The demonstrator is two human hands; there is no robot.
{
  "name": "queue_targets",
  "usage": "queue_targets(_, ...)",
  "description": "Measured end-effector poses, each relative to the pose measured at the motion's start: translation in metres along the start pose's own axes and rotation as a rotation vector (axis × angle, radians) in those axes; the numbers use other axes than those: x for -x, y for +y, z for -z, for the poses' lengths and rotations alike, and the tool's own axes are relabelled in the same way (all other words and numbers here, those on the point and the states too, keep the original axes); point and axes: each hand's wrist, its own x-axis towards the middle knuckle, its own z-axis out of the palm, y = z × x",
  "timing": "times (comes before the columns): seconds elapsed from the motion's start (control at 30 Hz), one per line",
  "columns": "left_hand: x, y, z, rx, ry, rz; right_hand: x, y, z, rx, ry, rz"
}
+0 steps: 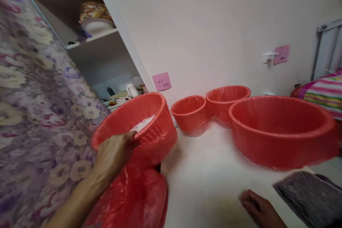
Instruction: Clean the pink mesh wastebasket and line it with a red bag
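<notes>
Left hand (pixel 114 151) is clenched on the near rim of a red basket (pixel 160 131), held tilted at the worktop (pixel 197 174)'s left edge, something white (pixel 143 124) inside, red plastic (pixel 141 199) below. Step in hand is judged to be handling of this basket; firm rim grip and controlled tilt seem called for. Left forearm is stretched forward from lower left, fingers mostly hidden. Right hand (pixel 260 208) is blurred, loosely curled, inward of the right edge, where a grey cloth (pixel 310 196) is laid; whether anything is held cannot be told. Two small baskets (pixel 189 123) are set toward the back edge.
</notes>
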Motion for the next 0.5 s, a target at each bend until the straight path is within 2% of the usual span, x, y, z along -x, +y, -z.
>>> queue_targets(0.13, 0.055, 0.059, 0.018, 0.131, -0.130, -0.139, 0.009, 0.004, 0.003, -0.318, 0.041, -0.096)
queue_targets(0.27, 0.096, 0.113, 0.019, 0.321, -0.206, -0.269, 0.023, 0.001, 0.010, -0.588, 0.055, -0.170)
queue_targets(0.37, 0.111, 0.141, 0.016, 0.377, -0.234, -0.393, 0.036, -0.007, 0.022, -0.587, 0.056, -0.191)
queue_targets(0.5, 0.126, 0.162, 0.007, 0.434, -0.279, -0.575, 0.057, -0.008, 0.035, -0.551, 0.115, -0.154)
